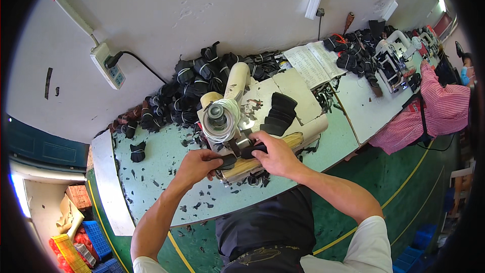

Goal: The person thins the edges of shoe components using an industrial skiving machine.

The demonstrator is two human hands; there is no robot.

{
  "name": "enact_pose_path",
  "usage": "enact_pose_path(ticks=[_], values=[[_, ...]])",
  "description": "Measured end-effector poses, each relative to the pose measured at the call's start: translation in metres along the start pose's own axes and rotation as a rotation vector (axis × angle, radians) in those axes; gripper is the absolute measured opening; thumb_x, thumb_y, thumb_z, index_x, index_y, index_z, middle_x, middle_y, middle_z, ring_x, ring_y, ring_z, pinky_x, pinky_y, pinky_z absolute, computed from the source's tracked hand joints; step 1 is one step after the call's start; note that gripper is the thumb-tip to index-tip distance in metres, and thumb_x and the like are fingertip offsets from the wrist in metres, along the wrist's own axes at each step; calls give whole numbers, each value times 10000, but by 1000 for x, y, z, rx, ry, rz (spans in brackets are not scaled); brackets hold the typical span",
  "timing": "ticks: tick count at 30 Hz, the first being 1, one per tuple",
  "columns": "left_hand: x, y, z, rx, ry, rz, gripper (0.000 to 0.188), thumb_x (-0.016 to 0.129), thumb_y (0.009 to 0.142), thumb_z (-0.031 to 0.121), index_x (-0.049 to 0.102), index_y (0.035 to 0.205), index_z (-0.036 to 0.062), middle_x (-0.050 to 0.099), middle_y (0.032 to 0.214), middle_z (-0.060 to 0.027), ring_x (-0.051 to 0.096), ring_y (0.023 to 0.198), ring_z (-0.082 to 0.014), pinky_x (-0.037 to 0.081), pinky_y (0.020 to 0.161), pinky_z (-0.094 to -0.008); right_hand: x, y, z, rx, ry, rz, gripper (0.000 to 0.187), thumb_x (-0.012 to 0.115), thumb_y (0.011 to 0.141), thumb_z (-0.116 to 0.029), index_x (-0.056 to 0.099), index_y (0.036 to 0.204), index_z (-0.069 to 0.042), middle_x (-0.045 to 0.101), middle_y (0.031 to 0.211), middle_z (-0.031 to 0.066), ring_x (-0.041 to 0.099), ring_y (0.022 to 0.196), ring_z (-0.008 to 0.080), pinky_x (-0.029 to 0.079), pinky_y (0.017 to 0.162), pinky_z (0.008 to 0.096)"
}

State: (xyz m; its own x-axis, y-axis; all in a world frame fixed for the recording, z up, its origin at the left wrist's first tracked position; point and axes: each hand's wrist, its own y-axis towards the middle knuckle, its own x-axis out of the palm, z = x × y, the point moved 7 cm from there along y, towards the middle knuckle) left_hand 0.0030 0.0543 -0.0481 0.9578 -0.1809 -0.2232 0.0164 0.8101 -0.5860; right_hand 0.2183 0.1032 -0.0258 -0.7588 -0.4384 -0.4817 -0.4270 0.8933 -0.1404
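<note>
Room runs over the tabletop [151, 184] left of the machine [238, 78]; black bundles [185, 73] block the way behind.

Covered ends, cropped rim

The left-hand grip [198, 165] hides one end of a flat black piece [229, 162] of unclear material; the right-hand grip [277, 152] covers part of a second black piece [248, 151], and whether the two join cannot be told. Marks on the white paper sheets [312, 64] are too small to read. The right rim cuts off a co-worker in red-and-white checks [447, 102].

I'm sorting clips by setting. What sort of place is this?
Probably a small factory workshop: a benchtop machine, heaps of bundled black pieces, and a co-worker farther right.
</note>
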Motion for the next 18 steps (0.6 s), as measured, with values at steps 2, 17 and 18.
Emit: enact_pose_path(ticks=[2,17,18], values=[[-3,-1,-1,-45,56,17,202,704,878,107,722,1016,-40,643,695,-33,541,528,-85,443,464,-244,1,-1,4,-6,-48,-103,200,700,856,-90,648,1038,-24,646,987,165,650,939,322,506,852,388],[4,4,5,-22,-26,69,243,716,874,95,682,1060,-57,659,697,-53,582,541,-84,474,470,-228,2,3,2,-51,-46,-94,261,694,860,-79,624,1102,-13,667,1029,161,670,975,292,512,855,387],[5,5,10,1,15,89,219,711,879,87,687,1044,-56,649,697,-40,571,538,-77,454,452,-230,5,4,2,-51,-46,-91,261,694,860,-79,624,1102,-13,667,1029,161,670,975,292,512,855,387]])
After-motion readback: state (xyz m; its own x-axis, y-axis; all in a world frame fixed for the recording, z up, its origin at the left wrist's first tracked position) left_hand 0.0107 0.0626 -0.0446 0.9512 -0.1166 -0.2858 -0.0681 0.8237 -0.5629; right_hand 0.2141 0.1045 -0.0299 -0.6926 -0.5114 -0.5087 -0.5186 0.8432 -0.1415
